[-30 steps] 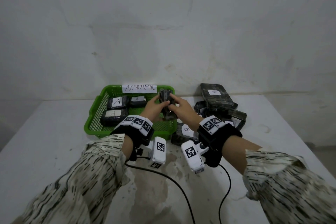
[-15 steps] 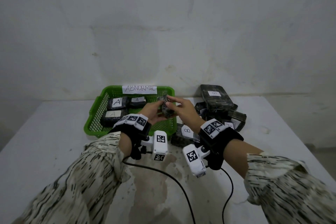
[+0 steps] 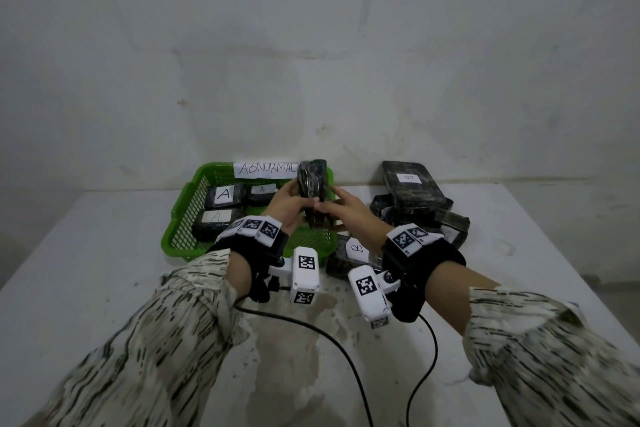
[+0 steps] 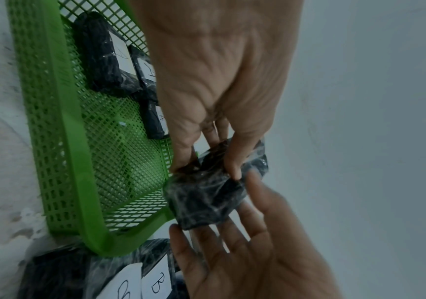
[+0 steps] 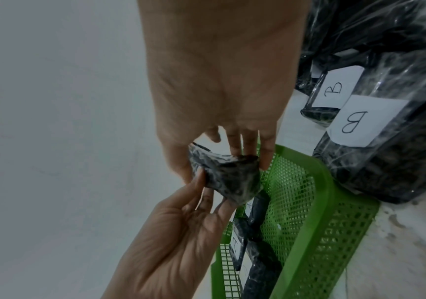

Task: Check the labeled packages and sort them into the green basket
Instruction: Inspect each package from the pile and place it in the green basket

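Both hands hold one dark wrapped package (image 3: 313, 191) upright above the right end of the green basket (image 3: 180, 218). My left hand (image 4: 207, 168) pinches it between thumb and fingers; the package (image 4: 207, 194) shows no label in any view. My right hand (image 5: 222, 165) grips the same package (image 5: 232, 182) from the other side, thumb on one face and fingers behind. In the basket lie three packages marked A (image 3: 223, 196), (image 3: 261, 191), (image 3: 214, 220).
A paper sign reading ABNORMAL (image 3: 268, 168) stands on the basket's far rim. A pile of dark packages (image 3: 412, 191) lies to the right, with B-labelled ones (image 3: 356, 248) near my right wrist. Black cables (image 3: 329, 340) trail over the white table towards me.
The hands have turned the package: half a second ago it lay tilted and lower between them, now it stands upright and slightly higher in front of the sign.
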`<state>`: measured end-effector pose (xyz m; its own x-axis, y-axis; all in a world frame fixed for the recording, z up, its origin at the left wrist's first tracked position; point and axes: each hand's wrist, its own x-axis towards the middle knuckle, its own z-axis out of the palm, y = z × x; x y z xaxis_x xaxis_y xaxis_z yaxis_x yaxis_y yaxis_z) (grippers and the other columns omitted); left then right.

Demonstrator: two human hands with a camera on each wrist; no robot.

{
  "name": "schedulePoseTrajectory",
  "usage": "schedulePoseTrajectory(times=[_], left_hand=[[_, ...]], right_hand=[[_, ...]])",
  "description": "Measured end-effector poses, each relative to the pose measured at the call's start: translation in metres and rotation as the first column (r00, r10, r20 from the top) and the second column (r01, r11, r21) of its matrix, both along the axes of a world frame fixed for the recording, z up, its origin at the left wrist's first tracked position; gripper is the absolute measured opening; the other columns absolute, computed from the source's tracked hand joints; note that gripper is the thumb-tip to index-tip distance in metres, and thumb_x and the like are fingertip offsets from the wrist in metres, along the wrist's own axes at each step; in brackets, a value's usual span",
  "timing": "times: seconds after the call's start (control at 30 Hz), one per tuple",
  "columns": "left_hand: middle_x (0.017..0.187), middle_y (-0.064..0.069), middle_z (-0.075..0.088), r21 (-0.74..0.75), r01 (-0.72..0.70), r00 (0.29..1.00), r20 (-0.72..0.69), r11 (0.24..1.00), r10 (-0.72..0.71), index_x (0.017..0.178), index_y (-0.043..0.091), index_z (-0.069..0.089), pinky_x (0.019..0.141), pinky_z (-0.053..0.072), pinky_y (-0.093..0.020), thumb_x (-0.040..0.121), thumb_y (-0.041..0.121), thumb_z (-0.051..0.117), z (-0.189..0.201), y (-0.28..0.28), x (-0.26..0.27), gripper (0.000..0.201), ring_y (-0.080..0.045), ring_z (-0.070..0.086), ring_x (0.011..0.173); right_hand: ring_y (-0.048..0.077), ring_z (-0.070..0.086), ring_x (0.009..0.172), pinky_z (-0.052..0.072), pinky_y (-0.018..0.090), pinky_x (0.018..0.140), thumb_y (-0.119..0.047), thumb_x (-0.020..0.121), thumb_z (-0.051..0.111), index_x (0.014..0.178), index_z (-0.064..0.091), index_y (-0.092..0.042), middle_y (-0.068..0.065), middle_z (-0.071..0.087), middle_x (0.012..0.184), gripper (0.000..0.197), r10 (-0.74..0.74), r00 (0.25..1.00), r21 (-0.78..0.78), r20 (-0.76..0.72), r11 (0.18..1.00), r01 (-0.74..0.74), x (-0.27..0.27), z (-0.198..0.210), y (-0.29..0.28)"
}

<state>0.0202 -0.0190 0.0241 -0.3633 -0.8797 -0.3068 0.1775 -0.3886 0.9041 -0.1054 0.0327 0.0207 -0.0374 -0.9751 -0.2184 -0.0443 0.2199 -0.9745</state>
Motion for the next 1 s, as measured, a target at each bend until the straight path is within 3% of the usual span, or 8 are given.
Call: schedulePoseTrajectory(times=[0.1, 0.17, 0.3, 0.37, 0.53, 0.63, 0.83, 1.0], left_hand=[[0.132, -0.017, 0.052, -0.062, 0.032, 0.999, 0.005, 0.998, -0.031, 0.139, 0.007, 0.040, 0.095, 0.046, -0.044, 0.079, -0.025, 0.045, 0.003, -0.002, 0.000, 0.068, -0.033, 0.052, 0.118], [0.126, -0.017, 0.054, -0.089, 0.066, 0.998, -0.013, 0.994, -0.068, 0.139, 0.007, 0.042, 0.101, 0.040, -0.047, 0.083, -0.018, 0.045, 0.006, -0.001, 0.003, 0.061, -0.030, 0.050, 0.117], [0.128, -0.010, 0.053, -0.070, 0.193, 0.980, -0.041, 0.979, -0.196, 0.127, 0.016, 0.053, 0.084, 0.048, -0.048, 0.094, 0.027, 0.050, 0.014, 0.008, 0.006, 0.036, -0.025, 0.047, 0.118], [0.126, -0.009, 0.055, -0.057, 0.178, 0.983, -0.024, 0.982, -0.180, 0.122, 0.016, 0.057, 0.081, 0.051, -0.049, 0.093, 0.041, 0.049, 0.014, 0.007, 0.004, 0.039, -0.024, 0.049, 0.117], [0.104, -0.009, 0.060, -0.071, 0.098, 0.995, 0.014, 0.993, -0.098, 0.093, 0.015, 0.058, 0.075, 0.052, -0.039, 0.089, 0.029, 0.060, 0.010, 0.002, -0.001, 0.014, -0.026, 0.054, 0.105], [0.089, -0.002, 0.057, -0.095, 0.053, 0.998, 0.043, 0.994, -0.050, 0.081, 0.018, 0.052, 0.073, 0.049, -0.036, 0.091, 0.019, 0.058, 0.009, 0.003, -0.003, 0.012, -0.020, 0.054, 0.090], [0.093, -0.001, 0.058, -0.092, 0.031, 0.999, 0.019, 0.995, -0.030, 0.085, 0.021, 0.052, 0.078, 0.051, -0.040, 0.090, 0.018, 0.060, 0.010, 0.004, -0.005, 0.009, -0.020, 0.055, 0.094], [0.094, -0.005, 0.060, -0.097, -0.153, 0.988, -0.032, 0.984, 0.150, 0.105, 0.014, 0.045, 0.069, 0.054, -0.037, 0.088, 0.015, 0.062, 0.012, 0.000, -0.004, 0.024, -0.018, 0.060, 0.085]], right_hand=[[0.030, 0.062, 0.105, 0.054, 0.029, 0.071, -0.003, 0.087, 0.063, 0.135, 0.047, -0.008, 0.016, 0.062, 0.116, 0.051, -0.022, 0.999, 0.024, -0.032, 0.999, 0.022, -0.003, -0.003, -0.006], [0.030, 0.060, 0.100, 0.057, 0.031, 0.068, 0.010, 0.084, 0.058, 0.133, 0.046, -0.004, 0.013, 0.057, 0.107, 0.053, -0.062, 0.998, 0.003, -0.029, 0.998, 0.062, -0.007, -0.006, -0.008], [0.040, 0.060, 0.103, 0.055, 0.051, 0.082, 0.017, 0.076, 0.060, 0.128, 0.045, -0.005, 0.016, 0.055, 0.107, 0.058, -0.111, 0.979, -0.105, -0.168, 0.990, 0.094, -0.013, -0.012, -0.011], [0.037, 0.060, 0.103, 0.054, 0.046, 0.084, 0.012, 0.073, 0.068, 0.128, 0.046, -0.004, 0.016, 0.058, 0.111, 0.061, -0.113, 0.950, -0.175, -0.292, 0.983, 0.063, -0.010, -0.015, -0.010], [0.033, 0.049, 0.115, 0.035, 0.024, 0.089, -0.001, 0.077, 0.073, 0.128, 0.051, 0.001, 0.022, 0.054, 0.124, 0.055, -0.151, 0.793, -0.329, -0.590, 0.942, -0.066, -0.005, -0.022, -0.010], [0.036, 0.047, 0.115, 0.032, 0.024, 0.081, 0.002, 0.078, 0.069, 0.131, 0.047, 0.001, 0.026, 0.052, 0.120, 0.058, -0.119, 0.747, -0.317, -0.654, 0.940, -0.128, -0.006, -0.024, -0.011], [0.036, 0.049, 0.101, 0.030, 0.022, 0.070, 0.000, 0.081, 0.066, 0.135, 0.046, -0.003, 0.025, 0.049, 0.105, 0.058, -0.098, 0.705, -0.295, -0.702, 0.942, -0.163, -0.006, -0.026, -0.011], [0.032, 0.047, 0.111, 0.039, 0.030, 0.086, -0.011, 0.073, 0.076, 0.138, 0.042, -0.010, 0.018, 0.048, 0.117, 0.073, -0.114, 0.717, -0.243, -0.687, 0.967, -0.078, -0.007, -0.026, -0.011]])
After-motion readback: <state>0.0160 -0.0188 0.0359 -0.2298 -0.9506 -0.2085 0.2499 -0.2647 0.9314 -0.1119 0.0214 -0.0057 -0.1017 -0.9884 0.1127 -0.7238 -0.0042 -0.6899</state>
